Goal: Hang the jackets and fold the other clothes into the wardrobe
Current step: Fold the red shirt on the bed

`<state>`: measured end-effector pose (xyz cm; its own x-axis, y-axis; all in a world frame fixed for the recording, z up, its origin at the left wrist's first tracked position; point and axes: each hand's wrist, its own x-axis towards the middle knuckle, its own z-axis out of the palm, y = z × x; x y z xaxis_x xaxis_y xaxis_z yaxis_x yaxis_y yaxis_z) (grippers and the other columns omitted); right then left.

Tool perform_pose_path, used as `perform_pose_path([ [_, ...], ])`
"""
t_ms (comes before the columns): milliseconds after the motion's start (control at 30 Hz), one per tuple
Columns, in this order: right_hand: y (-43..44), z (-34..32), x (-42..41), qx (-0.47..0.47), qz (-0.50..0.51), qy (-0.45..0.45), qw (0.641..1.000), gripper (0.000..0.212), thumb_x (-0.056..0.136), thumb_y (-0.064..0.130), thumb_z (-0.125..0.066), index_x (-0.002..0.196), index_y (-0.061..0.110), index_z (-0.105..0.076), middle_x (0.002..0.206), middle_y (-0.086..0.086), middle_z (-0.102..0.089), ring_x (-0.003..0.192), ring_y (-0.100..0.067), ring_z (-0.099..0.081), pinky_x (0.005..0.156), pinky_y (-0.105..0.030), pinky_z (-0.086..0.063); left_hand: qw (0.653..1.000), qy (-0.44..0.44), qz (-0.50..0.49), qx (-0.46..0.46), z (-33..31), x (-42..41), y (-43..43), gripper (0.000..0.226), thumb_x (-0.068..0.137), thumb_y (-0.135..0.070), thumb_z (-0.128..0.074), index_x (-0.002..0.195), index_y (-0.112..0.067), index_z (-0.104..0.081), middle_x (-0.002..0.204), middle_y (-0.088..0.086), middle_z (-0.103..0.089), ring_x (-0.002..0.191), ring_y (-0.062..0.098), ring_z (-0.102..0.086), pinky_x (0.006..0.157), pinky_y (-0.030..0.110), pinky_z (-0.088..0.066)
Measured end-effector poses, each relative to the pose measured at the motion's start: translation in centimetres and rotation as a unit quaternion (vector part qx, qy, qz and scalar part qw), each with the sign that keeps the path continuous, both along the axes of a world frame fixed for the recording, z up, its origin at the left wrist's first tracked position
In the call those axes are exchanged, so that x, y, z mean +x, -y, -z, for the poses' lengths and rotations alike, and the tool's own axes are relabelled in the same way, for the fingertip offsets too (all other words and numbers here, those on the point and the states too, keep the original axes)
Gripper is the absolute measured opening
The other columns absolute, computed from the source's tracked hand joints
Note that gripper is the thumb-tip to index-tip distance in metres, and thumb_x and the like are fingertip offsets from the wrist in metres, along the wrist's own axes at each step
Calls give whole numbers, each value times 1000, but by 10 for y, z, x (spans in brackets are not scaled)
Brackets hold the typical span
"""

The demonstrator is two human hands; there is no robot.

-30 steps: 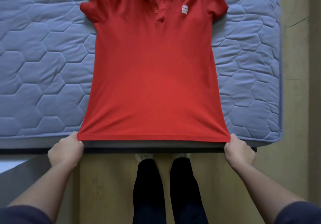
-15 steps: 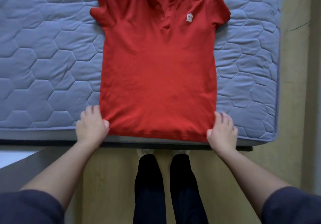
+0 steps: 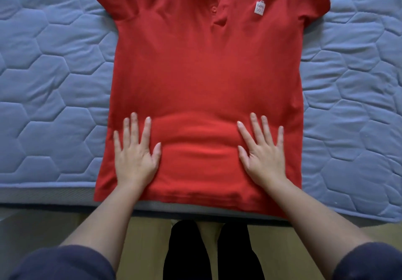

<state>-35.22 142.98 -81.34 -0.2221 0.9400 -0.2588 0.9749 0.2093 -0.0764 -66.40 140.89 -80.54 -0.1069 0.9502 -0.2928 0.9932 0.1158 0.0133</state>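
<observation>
We have the red short-sleeved polo shirt (image 3: 206, 79) spread front-up on the pale blue quilted mattress (image 3: 43, 84). Its hem lies along the near edge of the bed and hangs slightly over the grey side band. The collar runs out of view at the top.

Our left hand (image 3: 136, 158) lies flat on the lower left of the shirt and our right hand (image 3: 264, 158) lies flat on the lower right. The fingers are straight and spread, so each grip is released and holds nothing. Between the two hands the cloth rises in a few soft crosswise ridges.

The sleeve on our left is bunched and points outward, while the one on our right lies flatter. A small white logo patch (image 3: 260, 8) sits on the chest beside the buttoned placket (image 3: 214, 9).

Bare mattress with stitched hexagons stretches wide on both sides of the shirt, wider on our left. Below the bed edge we see a light wooden floor (image 3: 148, 247), our dark trouser legs (image 3: 185, 258) close to the bed, and our navy sleeves (image 3: 65, 264) pushed up the forearms.
</observation>
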Motion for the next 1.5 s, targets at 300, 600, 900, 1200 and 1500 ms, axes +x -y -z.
perform_pose_path([
  [300, -55, -59, -5, -56, 39, 8, 998, 65, 87, 44, -32, 148, 21, -30, 157, -9, -25, 143, -30, -23, 108, -63, -27, 999, -7, -34, -9, -62, 20, -54, 71, 87, -41, -27, 149, -6, -26, 157, 18, -17, 145, 32, -18, 115, 53, -14],
  [600, -214, -12, -54, 8, 66, -2, 998, 61, 95, 50, -26, 152, 35, -10, 162, -1, -2, 149, -26, -1, 115, -57, -7, 994, -7, 67, 85, -5, 18, -233, 71, 88, -52, -20, 150, -18, -25, 158, 14, -15, 146, 31, -15, 116, 52, -10],
  [900, -226, 1, -74, 60, 105, -11, 993, 68, 84, 43, -26, 146, 18, -35, 158, -12, -21, 145, -34, -19, 107, -68, -16, 975, 85, -13, 207, -14, -30, -265, 42, 84, -37, -41, 114, -13, -57, 118, 11, -55, 107, 31, -51, 88, 44, -30],
  [1200, -283, 20, -194, 60, 71, -29, 995, 66, 88, 47, -24, 150, 27, -24, 160, -7, -13, 147, -30, -10, 107, -70, -3, 739, 553, -382, -33, -26, -99, -367, 44, 82, -32, -70, 119, -11, -59, 93, 8, -65, 62, 9, -59, 51, 17, -47],
  [1500, -285, 25, -195, 66, 79, -20, 994, 66, 81, 45, -35, 145, 27, -36, 157, -6, -26, 144, -31, -23, 105, -71, -13, 742, 505, -431, 94, -2, -146, -354, 22, 90, -15, -55, 70, -19, -47, 62, 3, -47, 45, 8, -47, 47, 20, -44],
])
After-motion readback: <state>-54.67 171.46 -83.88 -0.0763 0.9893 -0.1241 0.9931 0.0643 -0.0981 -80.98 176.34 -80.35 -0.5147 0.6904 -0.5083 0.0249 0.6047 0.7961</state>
